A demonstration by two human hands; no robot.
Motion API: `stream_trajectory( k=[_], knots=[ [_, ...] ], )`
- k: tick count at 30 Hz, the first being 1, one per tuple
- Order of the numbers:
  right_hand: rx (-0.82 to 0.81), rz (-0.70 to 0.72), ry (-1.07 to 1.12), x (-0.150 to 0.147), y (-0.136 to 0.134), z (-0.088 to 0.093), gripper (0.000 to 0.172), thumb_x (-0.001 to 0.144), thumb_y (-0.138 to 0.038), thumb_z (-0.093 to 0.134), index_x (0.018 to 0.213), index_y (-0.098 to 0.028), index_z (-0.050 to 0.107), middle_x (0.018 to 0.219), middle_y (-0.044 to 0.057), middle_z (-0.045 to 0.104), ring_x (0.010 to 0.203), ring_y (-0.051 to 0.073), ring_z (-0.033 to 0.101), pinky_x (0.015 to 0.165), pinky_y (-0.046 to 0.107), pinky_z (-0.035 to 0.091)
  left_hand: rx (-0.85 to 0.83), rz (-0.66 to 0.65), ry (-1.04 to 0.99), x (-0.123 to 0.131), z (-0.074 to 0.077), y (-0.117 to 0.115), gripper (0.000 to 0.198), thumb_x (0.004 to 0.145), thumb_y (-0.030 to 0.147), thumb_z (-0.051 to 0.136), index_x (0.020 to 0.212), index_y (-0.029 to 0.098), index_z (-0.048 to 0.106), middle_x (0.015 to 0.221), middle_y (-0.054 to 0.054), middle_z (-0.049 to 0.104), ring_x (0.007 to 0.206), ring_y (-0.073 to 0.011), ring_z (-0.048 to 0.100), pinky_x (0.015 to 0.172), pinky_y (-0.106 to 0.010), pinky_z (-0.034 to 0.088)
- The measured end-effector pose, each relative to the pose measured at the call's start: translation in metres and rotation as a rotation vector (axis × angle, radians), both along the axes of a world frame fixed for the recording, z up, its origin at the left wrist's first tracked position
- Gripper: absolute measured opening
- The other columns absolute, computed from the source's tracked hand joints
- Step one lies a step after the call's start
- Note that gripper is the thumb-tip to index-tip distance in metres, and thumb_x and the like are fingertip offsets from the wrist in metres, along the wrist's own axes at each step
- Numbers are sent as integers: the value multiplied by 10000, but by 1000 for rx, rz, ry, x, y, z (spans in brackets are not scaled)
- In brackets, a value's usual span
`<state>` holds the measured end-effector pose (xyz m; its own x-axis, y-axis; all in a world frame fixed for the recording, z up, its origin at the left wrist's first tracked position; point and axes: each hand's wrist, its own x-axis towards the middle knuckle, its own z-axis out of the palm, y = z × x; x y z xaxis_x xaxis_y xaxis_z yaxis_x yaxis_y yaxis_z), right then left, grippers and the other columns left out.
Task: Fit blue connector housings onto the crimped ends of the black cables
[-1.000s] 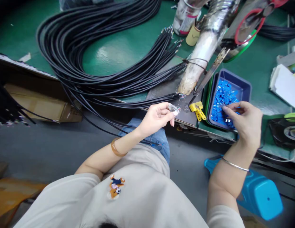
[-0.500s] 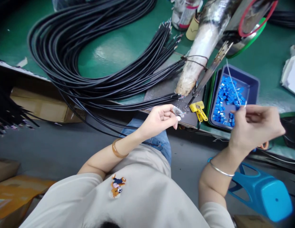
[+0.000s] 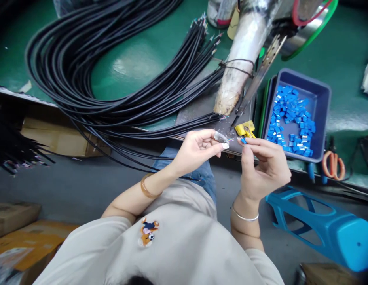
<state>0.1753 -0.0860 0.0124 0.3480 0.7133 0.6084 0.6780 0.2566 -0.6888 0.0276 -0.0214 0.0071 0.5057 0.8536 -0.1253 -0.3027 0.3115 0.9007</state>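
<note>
Far left, we see a thick loop of black cables lying over the bench, some strands sagging past its edge; a tug on those could drag the coil and jerk whatever is joined to it.

Next, the left hand has thumb and fingers clamped on thin coloured wires, of which only short tips poke out. We judge that a loose pinch would let them splay or slip back, and the grey covering on a fingertip may dull the feel.

Just right of them, a small blue connector sits between the right hand's pinched fingertips, near the wire tips, apart from them as far as we can tell. Being so small, it could flip or drop over the bench edge, beside the yellow clip.

Further right, an elbow could knock the blue-grey tray, spilling its loose blue connectors.
</note>
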Motion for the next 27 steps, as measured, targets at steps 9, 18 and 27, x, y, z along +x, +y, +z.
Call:
stream_trajectory(
  k=[9, 18, 27],
  knots=[
    [59, 27, -3, -9, 1, 5, 167, 813, -103, 731, 879, -254, 711, 903, -7, 742, 850, 177, 714, 754, 375, 612, 52, -57, 18, -2, 4, -4, 316, 792, 333, 806, 682, 121, 599, 561, 9, 635, 499, -42, 557, 535, -152, 451],
    [51, 79, -66, -11, -2, 5, 166, 820, -93, 722, 881, -247, 705, 872, -18, 744, 815, 151, 720, 744, 320, 603, 75, -32, 27, -5, 1, -4, 312, 816, 388, 774, 819, 118, 618, 579, 18, 611, 500, -53, 546, 510, -161, 436],
    [129, 30, -163, -8, -2, -3, 195, 815, -101, 745, 940, -249, 718, 954, 3, 760, 873, 160, 730, 800, 339, 616, 180, 51, 79, -1, -2, -7, 129, 849, 224, 657, 778, 131, 601, 578, 36, 557, 501, -38, 499, 495, -146, 408]
  ],
)
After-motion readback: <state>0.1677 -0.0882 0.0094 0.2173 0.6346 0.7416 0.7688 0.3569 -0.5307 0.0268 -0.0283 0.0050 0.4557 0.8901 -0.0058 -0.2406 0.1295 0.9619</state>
